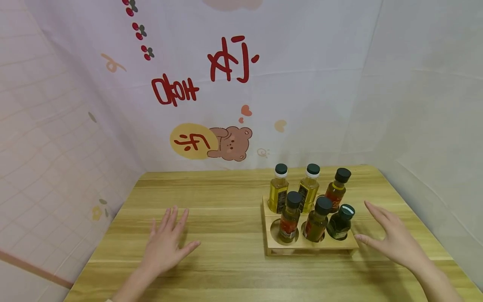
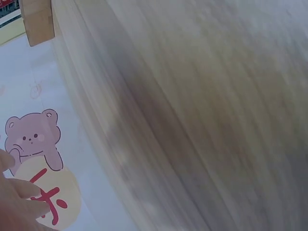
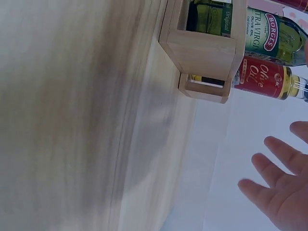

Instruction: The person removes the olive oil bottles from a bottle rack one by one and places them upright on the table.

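Observation:
My left hand [image 1: 164, 244] is spread over the left part of the table, its fingers apart and nothing in its grasp. To the right of a two-step wooden rack [image 1: 313, 251], my right hand [image 1: 396, 240] hovers with fingers extended and thumb held apart, close to the rack but holding nothing. Several olive oil bottles stand in the rack. Its back row has two yellow oil bottles [image 1: 278, 193] with dark green caps and a red-labelled bottle [image 1: 335, 191]. In front are two more red-labelled bottles [image 1: 289, 222] and a small green bottle [image 1: 339, 224], whose Borges label [image 3: 270, 32] shows in the right wrist view.
A wood-grain table [image 1: 222, 235] carries the rack on its right side. Behind it hangs a white cloth [image 1: 320, 100] printed with a bear [image 1: 232, 144] and red characters. Similar cloth closes in the left and right sides.

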`<state>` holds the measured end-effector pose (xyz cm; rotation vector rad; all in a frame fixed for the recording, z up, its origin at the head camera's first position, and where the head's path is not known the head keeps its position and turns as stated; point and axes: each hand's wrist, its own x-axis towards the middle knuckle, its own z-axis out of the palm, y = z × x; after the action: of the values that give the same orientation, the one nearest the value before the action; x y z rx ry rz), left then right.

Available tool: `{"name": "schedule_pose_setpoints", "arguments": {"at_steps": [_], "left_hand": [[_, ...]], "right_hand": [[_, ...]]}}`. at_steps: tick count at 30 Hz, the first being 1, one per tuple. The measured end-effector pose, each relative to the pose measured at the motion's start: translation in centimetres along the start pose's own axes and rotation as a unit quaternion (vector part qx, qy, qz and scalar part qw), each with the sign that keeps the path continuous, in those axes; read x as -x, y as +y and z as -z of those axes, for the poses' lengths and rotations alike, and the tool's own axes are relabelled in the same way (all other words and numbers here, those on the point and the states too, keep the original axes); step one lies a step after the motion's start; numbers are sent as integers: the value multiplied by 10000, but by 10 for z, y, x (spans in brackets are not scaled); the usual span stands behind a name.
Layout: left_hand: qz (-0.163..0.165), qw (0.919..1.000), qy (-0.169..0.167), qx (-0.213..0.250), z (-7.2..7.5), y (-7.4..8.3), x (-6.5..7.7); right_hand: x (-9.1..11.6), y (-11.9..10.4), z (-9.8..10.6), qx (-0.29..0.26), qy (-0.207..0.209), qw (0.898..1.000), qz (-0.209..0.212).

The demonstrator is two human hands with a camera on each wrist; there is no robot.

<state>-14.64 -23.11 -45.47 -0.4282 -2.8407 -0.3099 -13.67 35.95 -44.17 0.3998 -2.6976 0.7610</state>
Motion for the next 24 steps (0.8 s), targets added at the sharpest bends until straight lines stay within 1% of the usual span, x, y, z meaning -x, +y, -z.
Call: {"name": "schedule_pose_setpoints", "arguments": {"at_steps": [3, 6, 10, 12, 14, 17, 18, 20, 22, 24], "left_hand": [[-96, 9997, 197, 144, -1, 2, -1], [-247, 9983, 445, 298, -3, 5, -3], [-324, 9955, 708, 537, -6, 9, -4], [-301, 9941, 781, 684, -6, 11, -3], [-215, 9928, 768, 899, -6, 14, -3], [16, 9887, 686, 1330, -5, 19, -3], [109, 9861, 663, 1517, -5, 21, -3], [247, 9780, 626, 1976, -4, 25, -5], [375, 9649, 599, 2529, -3, 29, -7], [513, 9477, 550, 3100, -3, 33, -9]], "right_hand": [[2, -2, 0, -158, 36, 9998, -128], [4, -4, -2, -399, 88, 9991, -109], [7, -4, -5, -811, 39, 9967, -78], [8, -4, -6, -1008, -67, 9948, -128], [9, -4, -8, -1135, -173, 9931, -232], [11, -6, -10, -1324, -325, 9898, -408], [11, -6, -11, -1379, -378, 9887, -441], [11, -6, -11, -1501, -460, 9863, -509], [11, -7, -13, -1619, -512, 9839, -563], [11, -8, -14, -1693, -567, 9821, -608]]}}
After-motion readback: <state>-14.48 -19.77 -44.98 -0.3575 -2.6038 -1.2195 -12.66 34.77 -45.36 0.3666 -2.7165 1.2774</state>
